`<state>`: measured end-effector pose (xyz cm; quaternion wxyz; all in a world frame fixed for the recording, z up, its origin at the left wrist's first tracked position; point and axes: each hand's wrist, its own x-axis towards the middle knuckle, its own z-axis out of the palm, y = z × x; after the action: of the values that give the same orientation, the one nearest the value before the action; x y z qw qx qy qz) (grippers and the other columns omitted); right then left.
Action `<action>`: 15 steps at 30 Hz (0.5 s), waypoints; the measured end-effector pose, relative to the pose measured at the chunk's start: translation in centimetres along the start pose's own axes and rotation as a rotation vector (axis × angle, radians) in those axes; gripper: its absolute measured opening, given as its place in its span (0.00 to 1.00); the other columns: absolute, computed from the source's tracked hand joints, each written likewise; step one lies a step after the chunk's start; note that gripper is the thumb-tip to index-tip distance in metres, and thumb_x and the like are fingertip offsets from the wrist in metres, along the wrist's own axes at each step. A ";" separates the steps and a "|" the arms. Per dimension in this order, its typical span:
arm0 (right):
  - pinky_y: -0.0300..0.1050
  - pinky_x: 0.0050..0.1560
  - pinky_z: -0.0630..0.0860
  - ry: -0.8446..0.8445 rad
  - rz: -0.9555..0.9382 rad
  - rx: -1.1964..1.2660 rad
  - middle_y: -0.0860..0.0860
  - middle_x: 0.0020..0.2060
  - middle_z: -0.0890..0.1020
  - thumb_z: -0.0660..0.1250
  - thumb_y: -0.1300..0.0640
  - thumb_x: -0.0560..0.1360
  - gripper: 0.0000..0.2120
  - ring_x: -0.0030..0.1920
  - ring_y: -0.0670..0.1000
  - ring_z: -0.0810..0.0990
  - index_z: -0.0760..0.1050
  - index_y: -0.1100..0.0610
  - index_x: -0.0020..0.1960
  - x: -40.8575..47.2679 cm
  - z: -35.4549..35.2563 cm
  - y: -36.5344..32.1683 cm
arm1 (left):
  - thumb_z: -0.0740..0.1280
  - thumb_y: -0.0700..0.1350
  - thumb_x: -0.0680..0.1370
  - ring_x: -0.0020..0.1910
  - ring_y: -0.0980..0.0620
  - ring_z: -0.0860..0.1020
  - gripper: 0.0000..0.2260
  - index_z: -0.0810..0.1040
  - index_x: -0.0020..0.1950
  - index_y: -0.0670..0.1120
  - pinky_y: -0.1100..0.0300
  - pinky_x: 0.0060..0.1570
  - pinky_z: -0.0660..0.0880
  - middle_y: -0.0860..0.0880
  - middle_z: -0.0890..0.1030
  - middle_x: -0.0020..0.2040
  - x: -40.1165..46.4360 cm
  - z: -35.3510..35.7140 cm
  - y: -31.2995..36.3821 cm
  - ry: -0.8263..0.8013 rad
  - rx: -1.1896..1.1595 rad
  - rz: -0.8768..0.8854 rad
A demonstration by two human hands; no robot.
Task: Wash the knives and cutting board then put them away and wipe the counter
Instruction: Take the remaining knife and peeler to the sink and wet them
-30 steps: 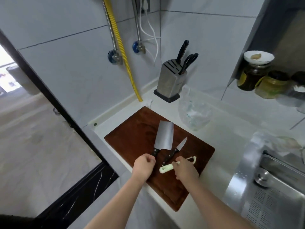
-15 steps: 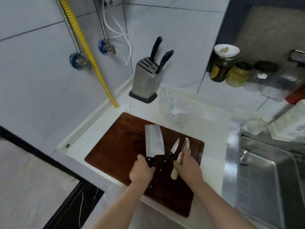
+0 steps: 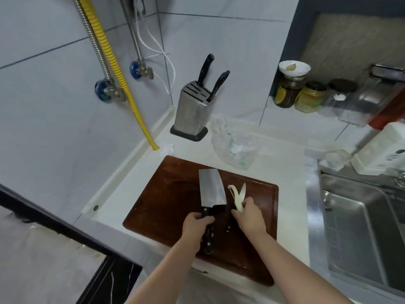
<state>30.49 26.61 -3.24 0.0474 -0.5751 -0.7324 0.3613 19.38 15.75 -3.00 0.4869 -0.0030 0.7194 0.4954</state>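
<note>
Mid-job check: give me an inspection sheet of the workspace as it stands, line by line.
Surface: white counter, with the brown cutting board lying flat on it.
Job's things: cleaver on the board; small knife and pale peeler beside it.
Clutter: crumpled clear plastic bag behind the board; jars on the shelf.
Hands: left hand grips the cleaver's black handle; right hand holds the small knife and peeler together.
Cables: white cord, yellow hose and metal hoses on the wall.
Surroundings: steel knife block with two handles in it; steel sink to the right.
</note>
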 end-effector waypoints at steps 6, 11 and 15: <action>0.45 0.40 0.71 -0.010 0.162 -0.021 0.50 0.43 0.74 0.67 0.51 0.74 0.15 0.42 0.52 0.76 0.67 0.57 0.54 -0.5 1.2 -0.6 | 0.70 0.39 0.75 0.38 0.49 0.78 0.13 0.72 0.58 0.44 0.57 0.37 0.78 0.42 0.80 0.43 -0.2 -1.0 0.1 -0.027 -0.107 0.012; 0.43 0.37 0.71 -0.083 0.259 0.164 0.52 0.39 0.78 0.67 0.52 0.73 0.10 0.38 0.52 0.77 0.74 0.58 0.49 -0.4 0.2 0.6 | 0.65 0.42 0.79 0.34 0.49 0.76 0.10 0.70 0.59 0.48 0.58 0.30 0.75 0.43 0.77 0.42 -0.1 -0.2 0.1 -0.057 -0.213 -0.044; 0.39 0.29 0.68 -0.138 0.297 0.553 0.53 0.29 0.74 0.65 0.56 0.74 0.08 0.29 0.50 0.72 0.76 0.61 0.41 -1.0 -1.0 2.7 | 0.63 0.47 0.80 0.27 0.53 0.70 0.08 0.71 0.58 0.50 0.63 0.23 0.67 0.46 0.73 0.36 -0.7 0.7 0.0 -0.095 -0.198 0.001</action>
<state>33.48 26.40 -3.72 0.0990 -0.6150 -0.5161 0.5878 20.21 15.95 -2.57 0.5176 -0.0275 0.6430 0.5638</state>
